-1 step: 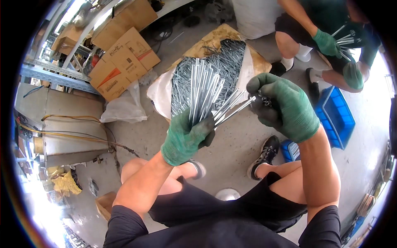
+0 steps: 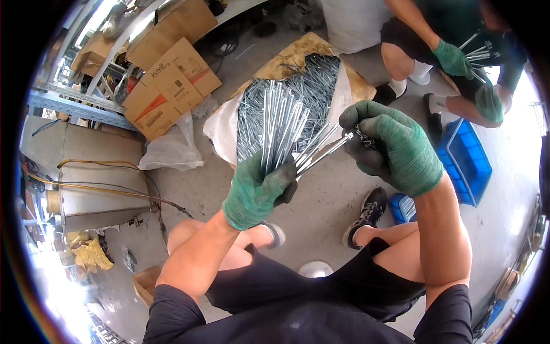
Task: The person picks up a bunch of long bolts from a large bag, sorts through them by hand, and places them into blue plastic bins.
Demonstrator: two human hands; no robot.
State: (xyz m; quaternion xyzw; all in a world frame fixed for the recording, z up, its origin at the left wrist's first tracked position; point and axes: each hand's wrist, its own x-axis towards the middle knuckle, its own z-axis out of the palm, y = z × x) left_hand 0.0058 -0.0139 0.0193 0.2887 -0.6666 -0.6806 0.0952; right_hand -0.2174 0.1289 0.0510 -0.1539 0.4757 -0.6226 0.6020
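Observation:
My left hand (image 2: 256,192), in a green glove with dark fingers, is closed round a fanned bundle of long, thin silvery metal rods (image 2: 281,123). A few of the rods (image 2: 325,150) splay out to the right between thumb and fingers. My right hand (image 2: 401,150), gloved alike, is curled round a clump of small dark metal pieces (image 2: 362,137), whose exact kind I cannot make out. Its fingertips are close beside the small head of the nearest splayed rod. Beyond both hands, a heap of similar rods (image 2: 326,80) fills an opened white-lined sack (image 2: 220,129) on the floor.
At the far right, a co-worker (image 2: 458,63) in green gloves holds similar rods. A blue crate (image 2: 478,172) and a smaller blue bin (image 2: 401,209) of rods stand on the right. Cardboard boxes (image 2: 172,86), a plastic bag (image 2: 175,149) and a metal cabinet (image 2: 97,189) are on the left.
The fingers of my right hand have shifted very slightly to the left, and more of the small dark pieces shows. My left hand is nearly unchanged.

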